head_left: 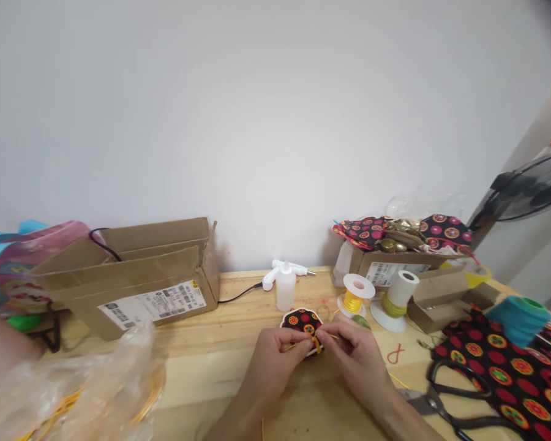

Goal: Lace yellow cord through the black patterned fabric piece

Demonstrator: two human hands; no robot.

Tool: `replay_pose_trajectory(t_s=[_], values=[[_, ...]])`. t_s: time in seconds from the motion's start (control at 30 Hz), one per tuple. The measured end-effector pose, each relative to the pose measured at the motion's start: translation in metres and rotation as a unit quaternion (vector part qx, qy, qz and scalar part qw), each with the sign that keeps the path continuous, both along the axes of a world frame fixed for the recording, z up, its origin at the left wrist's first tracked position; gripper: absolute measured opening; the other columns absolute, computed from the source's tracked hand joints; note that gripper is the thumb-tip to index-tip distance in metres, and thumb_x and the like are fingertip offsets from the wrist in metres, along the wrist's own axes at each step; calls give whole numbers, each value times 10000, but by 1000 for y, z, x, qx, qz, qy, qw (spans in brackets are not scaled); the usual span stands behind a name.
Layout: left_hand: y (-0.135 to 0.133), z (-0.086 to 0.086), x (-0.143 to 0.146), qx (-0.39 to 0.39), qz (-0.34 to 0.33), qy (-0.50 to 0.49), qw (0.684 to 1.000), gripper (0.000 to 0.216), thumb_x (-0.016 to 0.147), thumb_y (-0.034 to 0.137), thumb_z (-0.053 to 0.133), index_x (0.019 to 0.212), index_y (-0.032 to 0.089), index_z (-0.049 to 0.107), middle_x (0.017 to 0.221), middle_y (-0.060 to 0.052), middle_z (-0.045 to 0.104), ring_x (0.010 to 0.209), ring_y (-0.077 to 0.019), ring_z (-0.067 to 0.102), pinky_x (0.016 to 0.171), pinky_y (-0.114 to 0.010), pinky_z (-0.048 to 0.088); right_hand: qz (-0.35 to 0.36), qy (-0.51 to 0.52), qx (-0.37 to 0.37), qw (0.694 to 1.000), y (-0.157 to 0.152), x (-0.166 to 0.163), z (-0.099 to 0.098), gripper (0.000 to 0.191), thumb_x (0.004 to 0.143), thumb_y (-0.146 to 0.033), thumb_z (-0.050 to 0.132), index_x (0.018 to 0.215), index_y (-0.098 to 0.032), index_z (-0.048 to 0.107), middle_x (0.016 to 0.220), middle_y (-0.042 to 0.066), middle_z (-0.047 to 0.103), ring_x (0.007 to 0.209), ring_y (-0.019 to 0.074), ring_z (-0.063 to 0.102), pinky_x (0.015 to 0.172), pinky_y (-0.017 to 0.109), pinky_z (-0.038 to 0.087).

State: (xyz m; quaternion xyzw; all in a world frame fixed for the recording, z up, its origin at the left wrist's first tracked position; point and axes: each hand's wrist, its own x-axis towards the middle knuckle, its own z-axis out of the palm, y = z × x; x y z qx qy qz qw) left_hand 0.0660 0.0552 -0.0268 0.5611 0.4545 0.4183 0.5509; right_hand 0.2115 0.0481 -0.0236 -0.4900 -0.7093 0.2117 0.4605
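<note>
My left hand and my right hand meet at the middle of the table, both with fingertips pinched on a yellow cord. The cord forms a small loop or knot between them; its exact shape is too small to tell. Just behind and beneath the fingers lies a round piece of black patterned fabric with a pale rim, its lower part covered by the hands. A yellow strand trails down below my left wrist. A spool of yellow cord stands behind my right hand.
A cardboard box is at the left, near plastic bags. A white bottle and glue gun stand at the back. Right are a green spool, a filled box, scissors and patterned fabric.
</note>
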Motion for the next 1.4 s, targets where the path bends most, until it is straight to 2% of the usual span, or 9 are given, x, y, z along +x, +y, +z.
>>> replay_pose_trajectory(t_s=[0.33, 0.6, 0.83, 1.13, 1.4], values=[[-2, 1, -1, 29, -1, 23, 999, 169, 650, 242, 590, 690, 119, 698, 645, -55, 688, 582, -151, 563, 553, -218, 409, -10, -13, -8, 1000, 0, 0, -1, 209, 767, -268, 465, 660, -163, 610, 557, 7, 502, 516, 113, 425, 465, 204, 324], [-2, 2, -3, 43, 7, -14, 999, 149, 677, 217, 561, 667, 124, 677, 649, -43, 672, 635, -154, 568, 609, -224, 420, 36, -40, -53, 997, -3, -2, 4, 176, 740, -281, 495, 725, -168, 629, 567, -2, 479, 513, 108, 408, 456, 200, 306], [1, 0, 0, 46, 14, 23, 999, 193, 693, 241, 543, 759, 132, 688, 672, -49, 676, 679, -180, 581, 637, -253, 425, 9, -61, -38, 997, -1, 1, 1, 174, 730, -285, 504, 680, -169, 623, 525, -22, 419, 481, 99, 367, 444, 202, 284], [0, 2, -1, 51, -11, 11, 999, 222, 703, 268, 542, 814, 136, 682, 702, -51, 679, 683, -169, 576, 640, -241, 423, 15, -2, -83, 996, 3, 1, -3, 212, 728, -317, 496, 706, -156, 632, 581, 10, 502, 526, 115, 425, 477, 210, 333], [-6, 5, 2, 39, -38, -7, 998, 224, 698, 272, 546, 828, 152, 683, 710, -39, 693, 684, -172, 583, 614, -225, 418, -1, 51, -141, 989, 0, -1, 5, 245, 707, -306, 489, 579, -123, 590, 490, -24, 434, 455, 82, 351, 425, 188, 297]])
